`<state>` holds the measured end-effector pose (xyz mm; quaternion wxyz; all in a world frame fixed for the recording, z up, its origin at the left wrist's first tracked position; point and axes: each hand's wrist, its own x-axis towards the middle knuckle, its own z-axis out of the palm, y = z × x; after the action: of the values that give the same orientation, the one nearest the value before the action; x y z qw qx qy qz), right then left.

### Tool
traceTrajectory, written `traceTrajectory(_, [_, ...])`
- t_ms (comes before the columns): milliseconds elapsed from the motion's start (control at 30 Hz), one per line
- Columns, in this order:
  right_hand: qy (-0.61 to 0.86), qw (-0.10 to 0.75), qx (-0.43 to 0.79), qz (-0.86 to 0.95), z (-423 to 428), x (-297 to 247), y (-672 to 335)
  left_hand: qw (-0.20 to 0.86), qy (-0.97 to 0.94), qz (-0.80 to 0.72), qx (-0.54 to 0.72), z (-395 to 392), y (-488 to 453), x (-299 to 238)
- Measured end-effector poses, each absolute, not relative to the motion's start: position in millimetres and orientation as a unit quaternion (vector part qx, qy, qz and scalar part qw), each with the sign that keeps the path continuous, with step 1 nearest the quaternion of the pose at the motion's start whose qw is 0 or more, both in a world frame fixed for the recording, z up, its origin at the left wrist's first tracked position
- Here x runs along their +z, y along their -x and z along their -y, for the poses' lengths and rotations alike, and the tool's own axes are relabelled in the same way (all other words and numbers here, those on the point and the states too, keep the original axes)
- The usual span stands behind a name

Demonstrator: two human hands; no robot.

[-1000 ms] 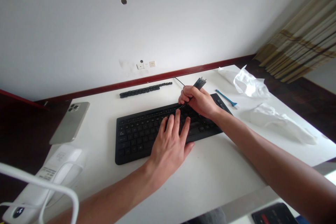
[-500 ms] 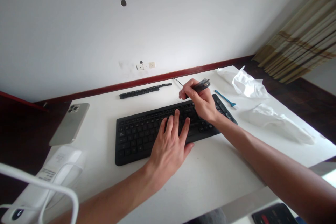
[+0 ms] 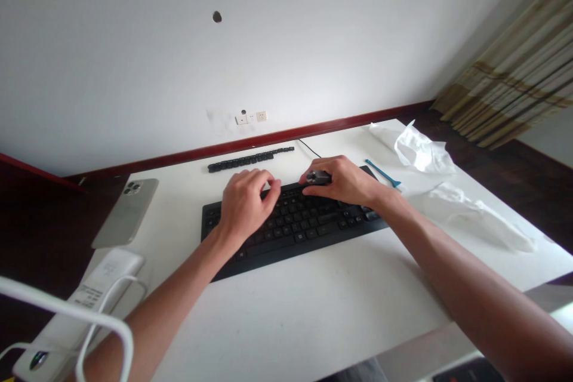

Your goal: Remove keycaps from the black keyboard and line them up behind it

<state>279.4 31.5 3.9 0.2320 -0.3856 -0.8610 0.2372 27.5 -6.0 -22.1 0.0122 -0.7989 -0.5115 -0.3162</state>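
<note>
Head view: the right hand wraps its grip around a dark tool over the back edge of the keyboard; the left hand curls, thumb and forefinger together, and whether it pinches anything cannot be told. Good handling probably calls for gentle pressure, with the keyboard kept steady on the desk.

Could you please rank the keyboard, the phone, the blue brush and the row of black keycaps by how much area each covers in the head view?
Largest to smallest:
1. Keyboard, even partly covered
2. Phone
3. Row of black keycaps, long but narrow
4. Blue brush, thin
</note>
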Motion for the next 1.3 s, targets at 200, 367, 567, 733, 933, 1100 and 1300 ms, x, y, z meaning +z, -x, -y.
traceTrajectory(200, [0.364, 0.168, 0.273, 0.875, -32.3, -0.2, -276.0, -0.028, 0.647, 0.607, -0.461, -30.3, 22.3, -25.5])
traceTrajectory(367, [0.373, 0.143, 0.265, 0.878, -30.9, -1.7, -275.6, -0.076, 0.517, 0.642, -0.561, -51.8, 53.8, -37.3])
traceTrajectory(567, [0.369, 0.151, 0.252, 0.882, -27.4, 0.0, -271.7, -0.083, 0.431, 0.656, -0.614, -67.9, 83.2, -56.2])
traceTrajectory(733, [0.400, 0.160, 0.259, 0.864, -24.9, 2.3, -269.5, -0.107, 0.433, 0.641, -0.624, -67.5, 87.6, -64.9])
traceTrajectory(933, [0.461, 0.250, 0.197, 0.828, -39.5, -1.8, -269.0, -0.116, 0.443, 0.659, -0.597, -63.2, 84.9, -62.3])
traceTrajectory(1100, [0.445, 0.217, 0.146, 0.857, -83.8, -2.9, -255.6, -0.133, 0.450, 0.652, -0.596, -60.6, 85.3, -61.5])
traceTrajectory(1300, [0.421, 0.168, 0.154, 0.878, -115.7, -11.0, -229.8, -0.142, 0.446, 0.641, -0.608, -60.8, 86.9, -64.8])
